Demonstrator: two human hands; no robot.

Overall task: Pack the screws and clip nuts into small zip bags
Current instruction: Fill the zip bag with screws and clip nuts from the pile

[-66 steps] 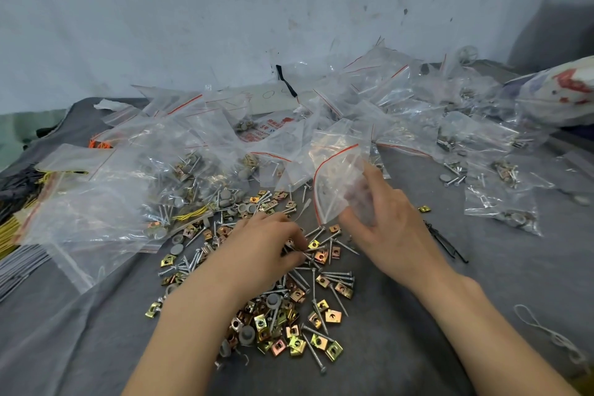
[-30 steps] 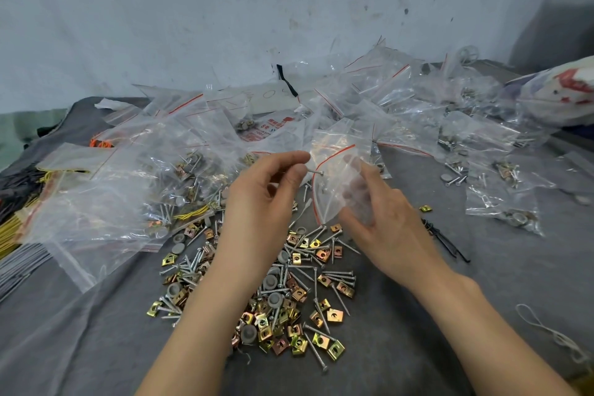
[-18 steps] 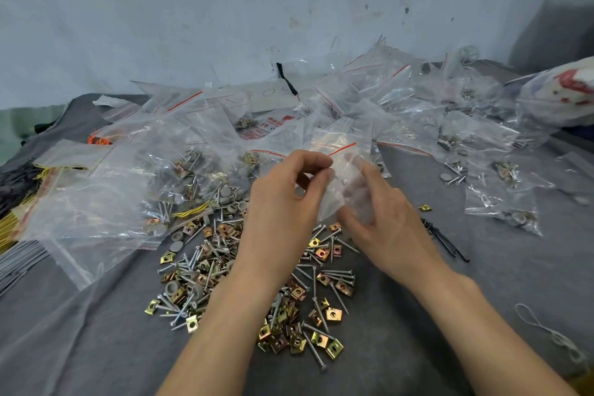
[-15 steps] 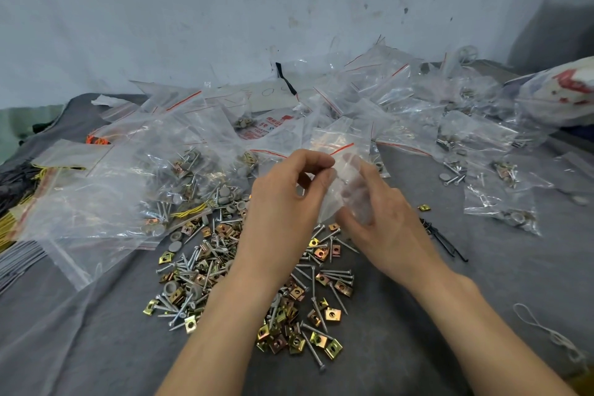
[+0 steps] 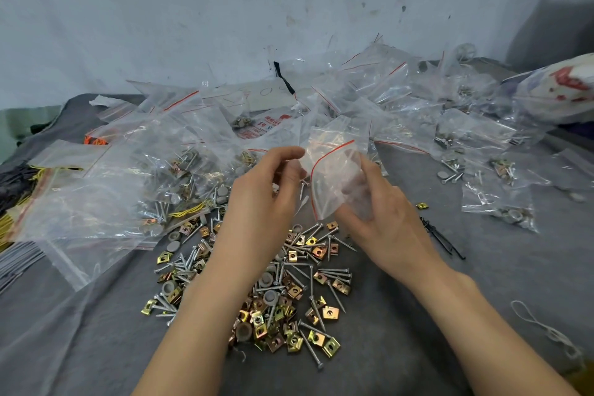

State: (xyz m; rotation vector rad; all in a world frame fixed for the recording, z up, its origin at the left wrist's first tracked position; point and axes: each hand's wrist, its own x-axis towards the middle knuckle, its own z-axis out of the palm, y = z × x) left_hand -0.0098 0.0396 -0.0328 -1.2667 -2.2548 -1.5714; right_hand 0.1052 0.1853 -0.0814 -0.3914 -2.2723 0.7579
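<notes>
A: Grey cloth tabletop point(image 5: 401, 347), stained white wall point(image 5: 225, 10) behind. What cannot be read?

B: The left hand point(image 5: 263, 202). Its fingers are curled, with thumb and forefinger close together at the mouth of the zip bag point(image 5: 334, 167). I cannot tell whether they pinch anything. Both forearms run off the lower edge.

A: Right hand point(image 5: 385, 228)?

B: It grips the zip bag, which is raised above the tabletop. The fingers are behind the plastic and blurred through it. The red-stripped mouth faces left and gapes.

A: Contents?

B: One thin screw-like line shows inside. Nothing more is legible.

A: Counts.

B: Hands: two. Bag in hand: one. Loose screws point(image 5: 334, 272) and clip nuts point(image 5: 331, 312): one heap below the hands, too overlapped to count. Grey round caps point(image 5: 266, 280) in the heap: at least four. Other bags point(image 5: 475, 128) piled toward the wall: uncountable, clear film on clear film, some holding hardware. Black ties point(image 5: 440, 239) just right of the right hand: number unclear.
</notes>
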